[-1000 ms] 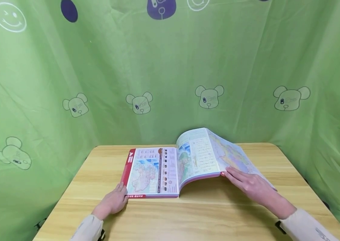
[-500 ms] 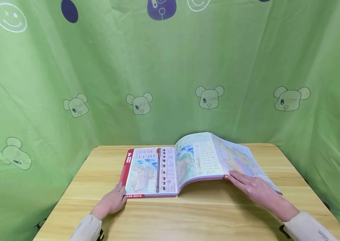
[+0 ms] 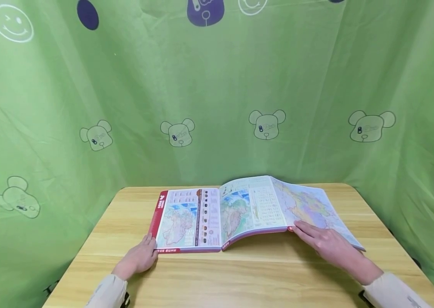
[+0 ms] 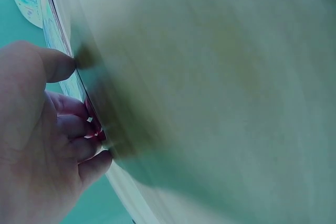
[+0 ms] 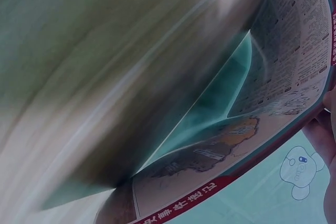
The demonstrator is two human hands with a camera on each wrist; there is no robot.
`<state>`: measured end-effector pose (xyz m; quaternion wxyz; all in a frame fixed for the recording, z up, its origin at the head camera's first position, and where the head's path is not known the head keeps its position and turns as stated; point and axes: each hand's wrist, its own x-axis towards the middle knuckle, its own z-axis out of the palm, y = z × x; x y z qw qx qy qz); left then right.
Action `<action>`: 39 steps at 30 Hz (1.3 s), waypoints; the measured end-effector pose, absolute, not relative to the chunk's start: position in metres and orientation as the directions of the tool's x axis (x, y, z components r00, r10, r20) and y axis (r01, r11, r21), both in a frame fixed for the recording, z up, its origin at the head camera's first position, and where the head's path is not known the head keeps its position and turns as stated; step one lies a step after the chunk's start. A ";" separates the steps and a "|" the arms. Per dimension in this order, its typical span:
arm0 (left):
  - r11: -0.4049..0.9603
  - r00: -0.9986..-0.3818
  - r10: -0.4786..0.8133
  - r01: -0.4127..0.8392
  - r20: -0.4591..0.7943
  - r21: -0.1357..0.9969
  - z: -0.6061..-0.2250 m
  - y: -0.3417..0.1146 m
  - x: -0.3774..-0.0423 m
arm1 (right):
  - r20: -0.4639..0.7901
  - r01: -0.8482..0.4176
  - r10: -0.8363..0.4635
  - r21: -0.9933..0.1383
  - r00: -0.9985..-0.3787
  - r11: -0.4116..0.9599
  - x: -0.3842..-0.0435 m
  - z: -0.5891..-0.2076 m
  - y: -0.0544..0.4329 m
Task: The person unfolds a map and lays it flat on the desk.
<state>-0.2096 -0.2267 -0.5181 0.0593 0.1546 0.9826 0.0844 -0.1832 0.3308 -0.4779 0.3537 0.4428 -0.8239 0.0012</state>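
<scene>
An open atlas [image 3: 180,222] with red-edged covers and printed maps lies across the table. Its left part rests flat, while the right-hand pages [image 3: 253,207] arch up off the wood. A map sheet [image 3: 309,205] slopes down to the right beyond them. My left hand [image 3: 140,256] holds the near left corner of the atlas; in the left wrist view the thumb and curled fingers [image 4: 73,124] meet its edge. With my right hand [image 3: 328,246] I grip the near edge of the raised pages where the map sheet begins. The right wrist view shows the pages' underside [image 5: 210,150] bowed above the table.
The pale wooden table [image 3: 232,282] has rounded back corners. Green curtain [image 3: 217,85] with bear and smiley prints surrounds it at the back and both sides, close behind the atlas.
The raised right-hand pages have come down lower and flatter, and the map sheet has spread further right. My right hand has lowered slightly with them. The atlas and left hand have shifted slightly left.
</scene>
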 end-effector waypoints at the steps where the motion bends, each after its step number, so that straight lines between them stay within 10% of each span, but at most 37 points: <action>1: 0.937 -0.946 0.313 0.293 -0.087 0.188 -0.518 -0.227 -0.210 | 0.584 -0.730 -0.728 0.310 -0.360 0.609 -0.183 -0.478 0.331; 39: 0.943 -0.948 0.305 0.286 -0.093 0.172 -0.516 -0.240 -0.214 | 0.399 -0.775 -0.813 0.305 -0.423 0.553 -0.193 -0.508 0.343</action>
